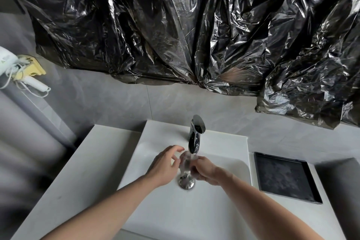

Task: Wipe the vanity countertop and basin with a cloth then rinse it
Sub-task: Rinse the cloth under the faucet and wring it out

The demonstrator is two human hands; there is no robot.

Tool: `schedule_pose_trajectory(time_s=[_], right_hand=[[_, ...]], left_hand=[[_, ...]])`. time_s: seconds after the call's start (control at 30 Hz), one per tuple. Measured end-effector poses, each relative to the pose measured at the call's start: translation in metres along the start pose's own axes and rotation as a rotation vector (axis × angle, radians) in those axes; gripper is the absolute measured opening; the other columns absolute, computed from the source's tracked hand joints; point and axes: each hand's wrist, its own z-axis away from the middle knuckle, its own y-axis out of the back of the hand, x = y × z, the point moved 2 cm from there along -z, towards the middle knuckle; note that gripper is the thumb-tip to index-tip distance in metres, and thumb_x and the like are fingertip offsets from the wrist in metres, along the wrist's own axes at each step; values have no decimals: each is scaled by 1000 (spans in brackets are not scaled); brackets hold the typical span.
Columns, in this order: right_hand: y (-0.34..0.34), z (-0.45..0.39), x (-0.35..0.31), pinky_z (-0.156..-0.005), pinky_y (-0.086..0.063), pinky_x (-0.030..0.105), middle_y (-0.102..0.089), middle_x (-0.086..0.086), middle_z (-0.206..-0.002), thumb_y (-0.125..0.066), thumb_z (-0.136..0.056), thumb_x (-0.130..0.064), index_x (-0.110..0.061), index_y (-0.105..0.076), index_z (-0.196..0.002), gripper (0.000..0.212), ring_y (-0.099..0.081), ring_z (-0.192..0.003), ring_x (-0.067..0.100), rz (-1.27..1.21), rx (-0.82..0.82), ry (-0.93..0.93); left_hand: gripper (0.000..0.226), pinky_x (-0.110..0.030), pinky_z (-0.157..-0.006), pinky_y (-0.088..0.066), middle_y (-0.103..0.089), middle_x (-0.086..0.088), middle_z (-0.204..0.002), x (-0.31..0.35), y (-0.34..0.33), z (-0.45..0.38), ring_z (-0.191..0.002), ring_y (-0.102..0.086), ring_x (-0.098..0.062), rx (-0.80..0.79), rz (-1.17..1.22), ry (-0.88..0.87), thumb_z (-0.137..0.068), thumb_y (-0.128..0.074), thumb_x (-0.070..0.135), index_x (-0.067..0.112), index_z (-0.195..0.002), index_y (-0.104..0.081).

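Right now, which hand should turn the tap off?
Probably the left hand. Its fingers are relaxed and hold nothing, just beside the faucet. The right hand is curled under the running water, seemingly busy; whether it holds a cloth is unclear.

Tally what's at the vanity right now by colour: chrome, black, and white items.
Chrome: 2, the faucet and the drain stopper
Black: 2, the tray and the plastic sheeting
White: 3, the basin, the countertop and the hair dryer
Total: 7
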Motion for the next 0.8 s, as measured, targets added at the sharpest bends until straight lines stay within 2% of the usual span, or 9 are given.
schedule_pose_trajectory(time_s=[0.1, 0.2, 0.3, 0.4, 0.47, 0.53, 0.63, 0.73, 0.8], right_hand=[[-1, 2, -3, -50, -24, 22, -38, -5, -57, -57, -80, -7, -24, -63, -71, 20, -31, -49, 10, 7, -132, -75], [-1, 5, -3, -57, -34, 20, -50, -9, -66, -72, -74, -11, -27, -61, -74, 18, -46, -55, 4, 135, -184, -126], [-3, 7, -6, -56, -32, 22, -51, -10, -64, -77, -72, -7, -25, -61, -68, 25, -44, -57, 5, 286, -183, -145], [-1, 8, -8, -49, -25, 25, -41, -4, -54, -77, -71, -4, -22, -54, -61, 31, -32, -51, 13, 381, -69, -173], [2, 12, -10, -48, -26, 24, -41, -5, -52, -72, -74, -7, -22, -51, -60, 28, -34, -51, 15, 468, -7, -160], [5, 18, -13, -49, -31, 26, -47, -5, -61, -63, -79, -13, -23, -50, -65, 22, -45, -61, 20, 674, 66, -67], [1, 28, -13, -58, -33, 26, -51, -10, -70, -48, -90, -14, -29, -43, -63, 31, -51, -79, 26, 960, 211, 131], [-6, 34, -6, -70, -39, 31, -70, 4, -101, -47, -89, -13, -30, -62, -86, 24, -64, -97, 36, 1113, 336, 207], [-8, 32, 4, -69, -38, 36, -71, 10, -108, -45, -91, -13, -23, -60, -104, 22, -65, -99, 39, 1216, 364, 283]], left_hand=[[72, -28, -103, -46, -28, 33, -150, -1, 1, 16, -128, -45, 1, -154, -182, -197, -88, -45, 5, 44, -146, -32], [88, -36, -97, -50, -1, 32, -158, -1, 0, 16, -134, -41, -10, -275, -403, -269, -90, -49, 4, 47, -154, -7], [82, -38, -87, -51, -18, 19, -155, 6, -5, 4, -123, -51, -20, -307, -560, -312, -90, -53, 10, 39, -154, -9], [59, -40, -80, -48, -48, 3, -133, 22, -14, -11, -111, -61, -27, -280, -694, -255, -89, -61, 19, 27, -140, -33], [43, -39, -79, -48, -59, 0, -121, 35, -16, -18, -106, -64, -29, -267, -758, -203, -87, -64, 17, 26, -126, -48], [34, -35, -75, -46, -67, 0, -111, 45, -16, -23, -100, -66, -29, -268, -810, -173, -84, -62, 11, 28, -113, -60], [23, -33, -74, -43, -69, -5, -108, 55, -18, -25, -100, -67, -32, -316, -839, -104, -83, -59, 11, 22, -103, -63], [10, -31, -71, -42, -67, -10, -108, 54, -24, -23, -96, -65, -33, -507, -730, 106, -83, -54, 17, 16, -93, -57], [17, -30, -63, -43, -65, -11, -95, 50, -27, -22, -74, -60, -30, -728, -631, 224, -79, -53, 20, 13, -92, -61]])
